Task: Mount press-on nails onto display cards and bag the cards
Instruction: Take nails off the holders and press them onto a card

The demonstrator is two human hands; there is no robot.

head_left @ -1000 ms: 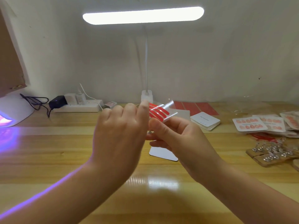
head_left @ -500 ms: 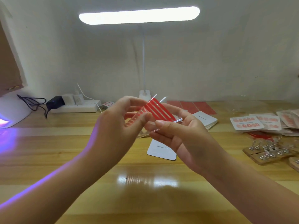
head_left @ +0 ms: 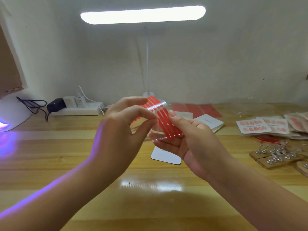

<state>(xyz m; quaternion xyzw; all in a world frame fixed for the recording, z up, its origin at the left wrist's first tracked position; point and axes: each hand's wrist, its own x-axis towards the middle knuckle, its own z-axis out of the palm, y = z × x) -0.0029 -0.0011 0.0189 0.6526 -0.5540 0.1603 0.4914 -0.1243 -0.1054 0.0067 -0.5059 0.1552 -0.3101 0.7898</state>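
Above the wooden desk both hands hold a clear sheet of red adhesive strips (head_left: 164, 120). My left hand (head_left: 123, 129) pinches its left part between thumb and fingers. My right hand (head_left: 186, 139) holds the sheet's right side, thumb on top, fingers underneath. A blank white display card (head_left: 165, 155) lies flat on the desk below the hands. Behind them a stack of white cards (head_left: 210, 122) rests on the desk. Finished cards with pink nails (head_left: 253, 126) lie in bags at the right.
A lit desk lamp (head_left: 143, 14) stands at the back, with red sheets (head_left: 196, 110) beside its base. A power strip with plugs (head_left: 78, 109) sits back left. A glowing UV nail lamp (head_left: 10, 114) is far left. Wooden holders with silver nails (head_left: 276, 155) lie at the right.
The sheet of red strips has turned from a raised, tilted hold to lie flatter across my right fingers. My left hand shifted from behind the sheet to pinching its left edge.
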